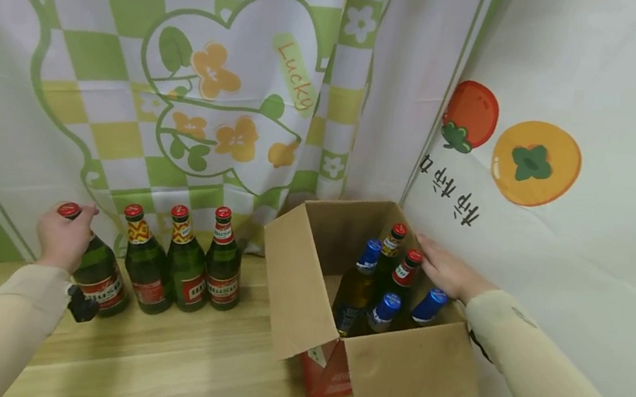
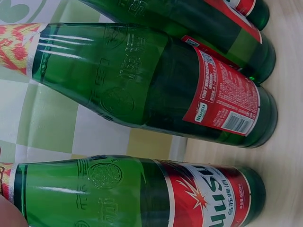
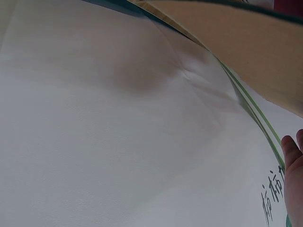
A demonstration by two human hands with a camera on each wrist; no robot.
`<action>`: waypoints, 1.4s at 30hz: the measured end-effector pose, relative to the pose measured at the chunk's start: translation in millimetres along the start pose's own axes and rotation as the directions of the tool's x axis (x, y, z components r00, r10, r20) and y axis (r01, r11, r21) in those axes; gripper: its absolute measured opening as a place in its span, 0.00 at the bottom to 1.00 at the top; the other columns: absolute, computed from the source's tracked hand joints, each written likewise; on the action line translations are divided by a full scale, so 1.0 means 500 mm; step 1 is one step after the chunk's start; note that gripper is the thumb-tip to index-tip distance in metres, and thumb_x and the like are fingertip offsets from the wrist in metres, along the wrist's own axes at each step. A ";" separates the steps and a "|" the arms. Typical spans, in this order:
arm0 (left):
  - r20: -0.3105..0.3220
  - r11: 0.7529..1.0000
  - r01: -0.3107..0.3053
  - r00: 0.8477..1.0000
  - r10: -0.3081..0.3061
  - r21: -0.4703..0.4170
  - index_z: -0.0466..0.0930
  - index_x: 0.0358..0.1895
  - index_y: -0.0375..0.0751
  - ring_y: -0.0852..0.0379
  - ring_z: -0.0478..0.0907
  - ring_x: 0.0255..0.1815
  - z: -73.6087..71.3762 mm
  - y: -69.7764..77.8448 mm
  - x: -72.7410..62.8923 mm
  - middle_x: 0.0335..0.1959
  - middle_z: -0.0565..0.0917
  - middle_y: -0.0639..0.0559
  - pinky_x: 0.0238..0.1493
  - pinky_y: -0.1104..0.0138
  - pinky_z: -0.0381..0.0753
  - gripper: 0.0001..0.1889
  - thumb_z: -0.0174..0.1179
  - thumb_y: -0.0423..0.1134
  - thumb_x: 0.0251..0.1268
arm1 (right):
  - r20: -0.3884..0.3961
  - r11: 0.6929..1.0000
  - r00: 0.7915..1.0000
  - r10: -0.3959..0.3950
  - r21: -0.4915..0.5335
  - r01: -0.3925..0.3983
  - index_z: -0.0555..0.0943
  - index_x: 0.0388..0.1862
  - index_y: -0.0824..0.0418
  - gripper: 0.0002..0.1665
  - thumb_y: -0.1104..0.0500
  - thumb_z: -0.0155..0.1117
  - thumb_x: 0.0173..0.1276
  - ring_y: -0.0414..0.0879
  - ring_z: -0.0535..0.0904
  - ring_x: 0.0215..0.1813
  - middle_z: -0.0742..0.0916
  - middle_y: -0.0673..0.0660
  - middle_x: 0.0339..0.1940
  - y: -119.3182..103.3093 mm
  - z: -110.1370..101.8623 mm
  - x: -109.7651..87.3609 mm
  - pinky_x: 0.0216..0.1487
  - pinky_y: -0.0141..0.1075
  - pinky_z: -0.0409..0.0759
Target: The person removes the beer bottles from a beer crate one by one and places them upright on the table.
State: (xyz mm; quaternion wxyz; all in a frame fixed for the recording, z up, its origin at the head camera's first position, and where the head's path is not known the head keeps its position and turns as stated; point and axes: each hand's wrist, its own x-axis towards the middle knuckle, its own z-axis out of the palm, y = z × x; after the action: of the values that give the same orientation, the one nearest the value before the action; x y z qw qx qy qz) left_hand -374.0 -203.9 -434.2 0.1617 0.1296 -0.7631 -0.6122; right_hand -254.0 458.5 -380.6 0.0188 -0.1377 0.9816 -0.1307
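Note:
At the left end of a row of green beer bottles, my left hand point(image 1: 64, 235) grips the neck of a red-capped bottle point(image 1: 105, 286). That bottle stands on the table, slightly tilted in the head view; its red and white label point(image 2: 203, 198) shows in the left wrist view. Beside it stand three more red-capped bottles, the closest one point(image 1: 147, 269) with its back label toward the left wrist camera. My right hand point(image 1: 447, 267) lies with extended fingers along the right side of an open cardboard box point(image 1: 305, 280). Inside are several bottles with blue caps point(image 1: 374, 245) and red caps point(image 1: 414, 257).
The box's flaps point(image 1: 410, 366) spread outward over the wooden table point(image 1: 160, 368). A checked curtain point(image 1: 122, 56) hangs behind the bottle row. On the right, close to the box, is a white wall covering point(image 1: 592, 283) with printed fruit.

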 end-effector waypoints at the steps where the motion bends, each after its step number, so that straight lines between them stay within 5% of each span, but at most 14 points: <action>1: 0.003 1.000 -0.001 1.000 0.001 0.007 0.80 0.36 0.52 0.66 0.72 0.14 0.001 0.000 0.001 0.16 0.77 0.67 0.19 0.74 0.71 0.07 0.58 0.42 0.78 | -0.001 1.000 1.000 -0.003 0.001 0.003 0.54 0.78 0.81 0.34 0.61 0.45 0.82 0.74 0.52 0.79 0.58 0.79 0.78 0.000 0.000 0.001 0.77 0.61 0.52; 12: 0.040 0.999 -0.028 0.999 0.026 0.041 0.80 0.34 0.51 0.67 0.72 0.15 0.019 0.004 0.008 0.18 0.77 0.69 0.21 0.74 0.72 0.09 0.58 0.43 0.77 | -0.003 1.000 1.000 0.010 -0.009 -0.010 0.53 0.78 0.81 0.34 0.61 0.43 0.82 0.73 0.51 0.79 0.58 0.79 0.79 0.004 0.001 0.003 0.77 0.62 0.51; 26: 0.075 0.996 -0.015 0.997 0.009 0.083 0.77 0.39 0.43 0.63 0.68 0.12 0.027 0.010 0.002 0.12 0.74 0.60 0.17 0.69 0.69 0.07 0.57 0.41 0.77 | -0.004 1.000 1.000 0.007 -0.003 -0.007 0.54 0.77 0.81 0.35 0.62 0.46 0.81 0.74 0.52 0.79 0.58 0.80 0.78 -0.006 -0.003 0.000 0.77 0.62 0.51; 28: 0.081 0.997 -0.010 0.997 0.004 0.078 0.75 0.45 0.41 0.64 0.71 0.16 0.027 0.014 0.001 0.18 0.76 0.62 0.20 0.71 0.71 0.08 0.59 0.42 0.77 | -0.006 1.000 1.000 0.011 0.000 -0.011 0.54 0.78 0.81 0.35 0.61 0.45 0.82 0.74 0.52 0.79 0.58 0.80 0.78 -0.004 -0.003 0.001 0.76 0.62 0.52; 32: 0.123 0.998 -0.011 0.992 0.004 0.060 0.57 0.71 0.40 0.66 0.75 0.31 0.024 0.022 -0.002 0.41 0.76 0.64 0.30 0.74 0.75 0.32 0.62 0.49 0.74 | -0.008 1.000 1.000 0.014 -0.006 -0.014 0.54 0.78 0.81 0.34 0.61 0.45 0.82 0.74 0.52 0.79 0.59 0.79 0.78 -0.002 -0.001 0.002 0.77 0.61 0.52; 35: 0.163 0.996 -0.049 0.986 0.037 0.069 0.44 0.79 0.41 0.70 0.73 0.39 0.014 0.032 -0.005 0.50 0.72 0.65 0.35 0.75 0.74 0.44 0.62 0.54 0.74 | -0.005 1.000 1.000 0.009 -0.004 -0.009 0.54 0.78 0.81 0.34 0.61 0.45 0.82 0.74 0.52 0.79 0.59 0.79 0.78 -0.004 0.000 0.003 0.77 0.62 0.52; 39: 0.162 0.993 -0.106 0.982 0.097 0.046 0.48 0.77 0.38 0.72 0.71 0.43 0.002 0.063 -0.005 0.48 0.72 0.67 0.40 0.77 0.73 0.39 0.58 0.51 0.77 | -0.002 1.000 1.000 -0.002 -0.002 0.002 0.53 0.77 0.81 0.34 0.62 0.44 0.82 0.74 0.52 0.79 0.58 0.80 0.78 -0.004 0.001 0.004 0.77 0.62 0.51; 42: 0.077 0.992 -0.115 0.990 0.119 -0.056 0.59 0.71 0.42 0.71 0.71 0.45 0.001 0.106 0.000 0.45 0.73 0.67 0.44 0.76 0.72 0.28 0.58 0.46 0.77 | -0.006 1.000 1.000 -0.006 -0.007 0.006 0.53 0.77 0.82 0.34 0.62 0.44 0.82 0.74 0.52 0.79 0.59 0.80 0.78 -0.001 0.000 0.005 0.77 0.62 0.51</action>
State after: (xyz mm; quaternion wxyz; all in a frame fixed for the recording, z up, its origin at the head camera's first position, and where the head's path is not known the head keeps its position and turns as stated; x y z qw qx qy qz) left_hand -374.4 -192.0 -382.4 0.1698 0.0557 -0.7593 -0.6257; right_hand -256.4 457.3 -380.7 0.0147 -0.1404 0.9817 -0.1278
